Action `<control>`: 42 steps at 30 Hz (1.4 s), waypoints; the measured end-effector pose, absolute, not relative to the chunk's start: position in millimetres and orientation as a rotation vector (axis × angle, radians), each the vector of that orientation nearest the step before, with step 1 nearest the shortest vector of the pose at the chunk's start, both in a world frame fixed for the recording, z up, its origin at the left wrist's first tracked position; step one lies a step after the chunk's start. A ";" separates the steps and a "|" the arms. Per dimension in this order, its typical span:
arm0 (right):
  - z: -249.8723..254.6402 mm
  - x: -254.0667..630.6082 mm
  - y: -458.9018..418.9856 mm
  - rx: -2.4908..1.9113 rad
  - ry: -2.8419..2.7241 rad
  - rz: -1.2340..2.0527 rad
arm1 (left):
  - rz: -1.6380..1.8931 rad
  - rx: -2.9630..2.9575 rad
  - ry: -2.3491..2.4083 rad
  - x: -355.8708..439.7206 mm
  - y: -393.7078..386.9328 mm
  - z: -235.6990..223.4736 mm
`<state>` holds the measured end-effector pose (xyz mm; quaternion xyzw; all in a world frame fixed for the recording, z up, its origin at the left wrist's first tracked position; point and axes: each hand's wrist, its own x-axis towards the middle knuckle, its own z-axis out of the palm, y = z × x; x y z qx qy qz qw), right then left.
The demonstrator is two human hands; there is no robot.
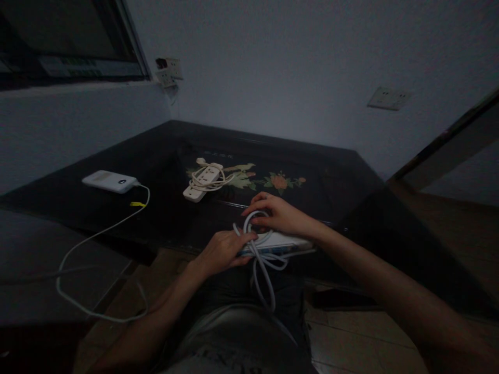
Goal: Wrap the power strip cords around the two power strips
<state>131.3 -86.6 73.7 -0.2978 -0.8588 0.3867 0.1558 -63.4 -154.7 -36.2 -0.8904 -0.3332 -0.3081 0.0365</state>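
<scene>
A grey-white cable (pixel 266 280) lies in several loops over a flat, white-topped object with a bluish side (pixel 286 240) at the table's near edge. I cannot make out the exact kind of this object. My left hand (pixel 226 248) is closed at its left end, thumb pressed on the cable and fingers beneath. Over the top of the loops, my right hand (pixel 277 214) curls its fingers around the cable. Some loops hang down in front of my lap.
Farther back on the black table (pixel 335 171) lies a white power strip (pixel 203 182) with its cord wound around it. At left, a white power bank-like device (pixel 109 181) has a thin white cable (pixel 78 244) hanging off the edge. Sockets (pixel 389 98) are on the wall.
</scene>
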 end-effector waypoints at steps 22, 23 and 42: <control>73.2 150.6 -74.6 -1.114 -2.120 1.300 | -0.996 -2.795 -1.135 -62.6 -155.5 -28.3; 72.1 151.8 -72.8 -1.098 -2.076 1.320 | -1.001 -2.790 -1.150 -62.6 -155.0 -27.9; 57.8 137.0 -31.1 -0.651 -2.479 1.858 | -1.077 -2.907 -1.011 -54.2 -161.2 -29.8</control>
